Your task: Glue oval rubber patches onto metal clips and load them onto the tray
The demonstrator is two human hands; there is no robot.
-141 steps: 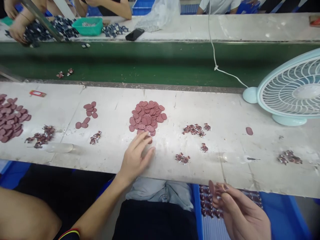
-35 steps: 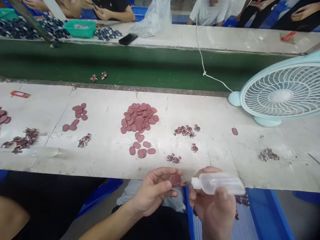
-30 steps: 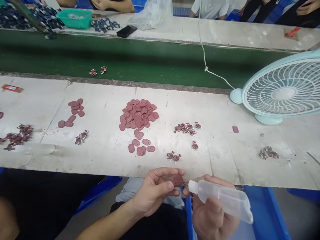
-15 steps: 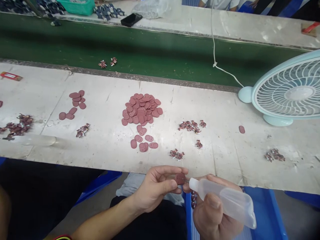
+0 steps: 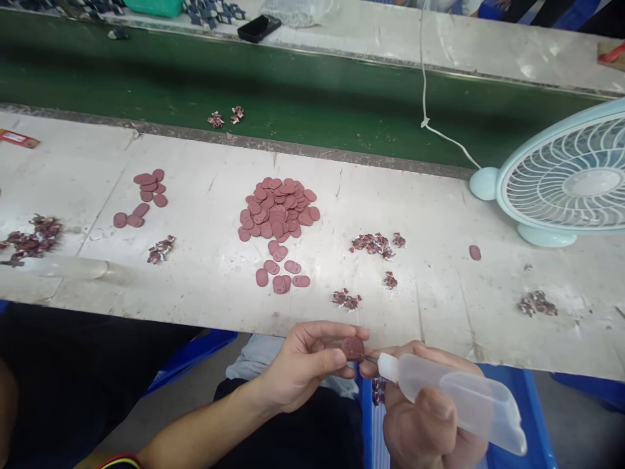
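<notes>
Between the thumb and fingers of my left hand [image 5: 305, 371] is a small oval reddish-brown disc [image 5: 352, 349], held just off the table's front edge. My right hand [image 5: 430, 417] is closed around a translucent squeeze bottle [image 5: 454, 394] with a white cap and a thin metal tip. The tip points left at the disc, touching it or very near it. Past my hands lies a large heap of similar discs [image 5: 278, 208], with several loose ones in front. Small brown-and-white pieces [image 5: 346, 299] lie in a cluster close beyond my left fingertips.
A pale blue fan [image 5: 576, 182] stands at the right, its white cord running back across the green belt [image 5: 317, 98]. Another bottle [image 5: 73, 267] lies at the left. Below my right hand is a blue crate [image 5: 530, 417]. Beside me on the left is another person's dark clothing.
My right hand and the bottle have shifted slightly right and down, with more of the metal tip showing. The left hand still holds the disc. The whole view has tilted a little.
</notes>
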